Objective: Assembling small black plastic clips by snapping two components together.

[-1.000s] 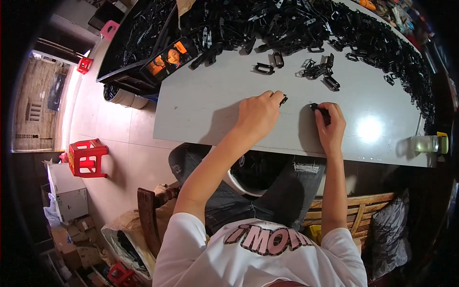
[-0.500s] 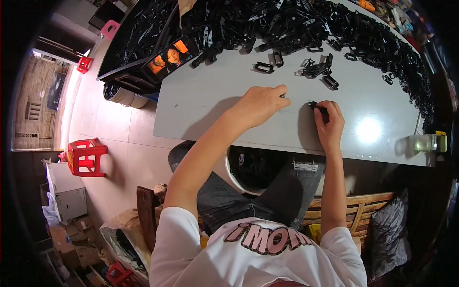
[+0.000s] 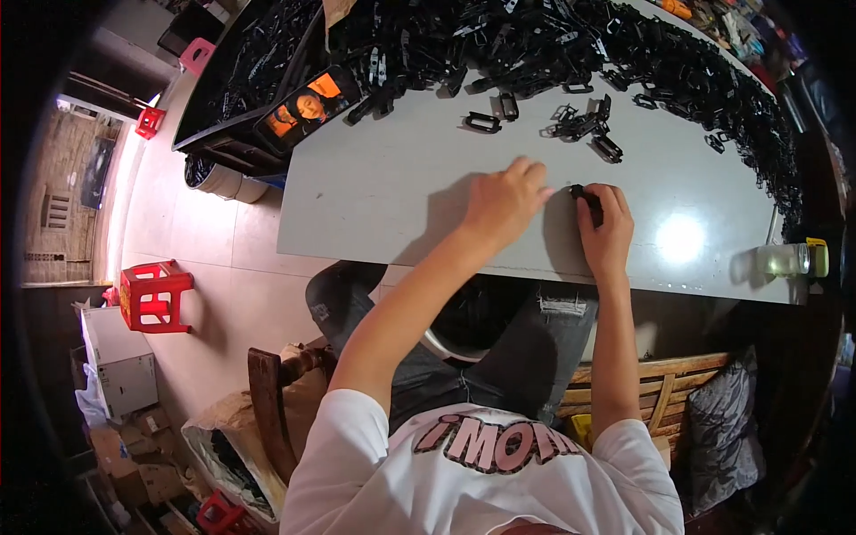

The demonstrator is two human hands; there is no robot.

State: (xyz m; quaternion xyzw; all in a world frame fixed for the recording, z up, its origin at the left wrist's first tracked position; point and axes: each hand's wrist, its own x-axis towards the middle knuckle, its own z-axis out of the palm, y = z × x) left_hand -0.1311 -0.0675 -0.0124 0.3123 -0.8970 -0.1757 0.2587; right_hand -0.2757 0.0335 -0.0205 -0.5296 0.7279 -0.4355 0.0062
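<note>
My right hand rests on the grey tabletop, its fingers and thumb closed on a small black plastic part. Only one end of that part shows past the fingertips. Just to its left is my left hand, over the table with fingers curled and thumb pointing at the right hand. Whatever those fingers hold, if anything, is hidden. Ahead of the hands lie a few loose black frame-shaped parts and a small cluster of black parts. One more black frame part sits on the near side of that cluster.
A large heap of black parts covers the far side and curves down the right. A phone playing video leans against a dark bin at the left. A glass jar stands by the right edge. Below the table is a round tub.
My left hand has moved right, closer to my right hand. My right hand keeps its grip on the black part. The whole view has shifted slightly.
</note>
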